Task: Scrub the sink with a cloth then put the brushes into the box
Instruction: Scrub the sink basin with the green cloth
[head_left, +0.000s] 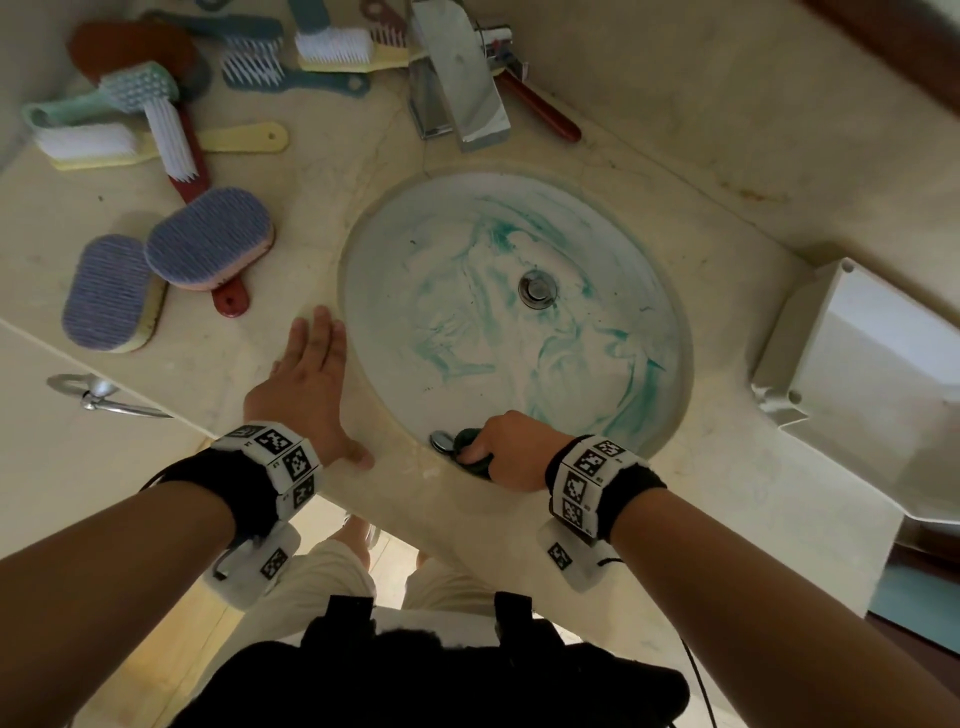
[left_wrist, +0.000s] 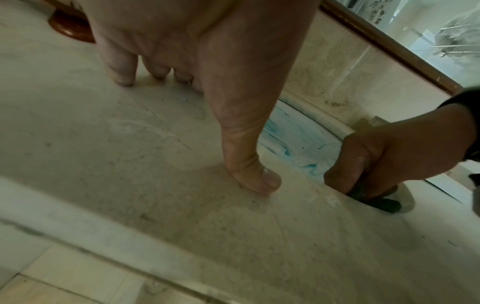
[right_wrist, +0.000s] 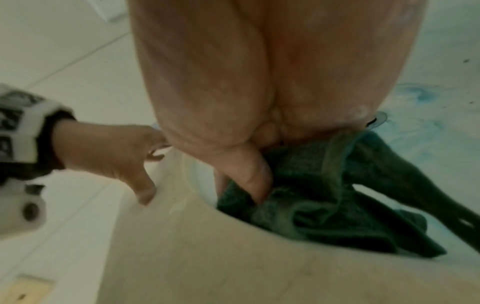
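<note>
- The right hand is at the sink's near edge, about 6 o'clock on the bowl, its grip clamped on a dark green cloth bunched against the inner wall.
- In the right wrist view the thumb presses into the cloth's folds, and part of the cloth trails down into the bowl.
- The left hand lies flat on the table just beside the sink's rim at about 8 o'clock, grip apart, fingers straight and holding nothing; the left wrist view shows its thumb pressed to the stone.
- The bowl is streaked with blue-green smears around the drain.
- The brushes lie scattered on the table at 10 to 11 o'clock from the sink, some stacked across each other, well apart from both hands.
- A red-handled brush lies behind the tap at 12 o'clock.
- The white box sits on the table at 3 o'clock, just beside the sink.
</note>
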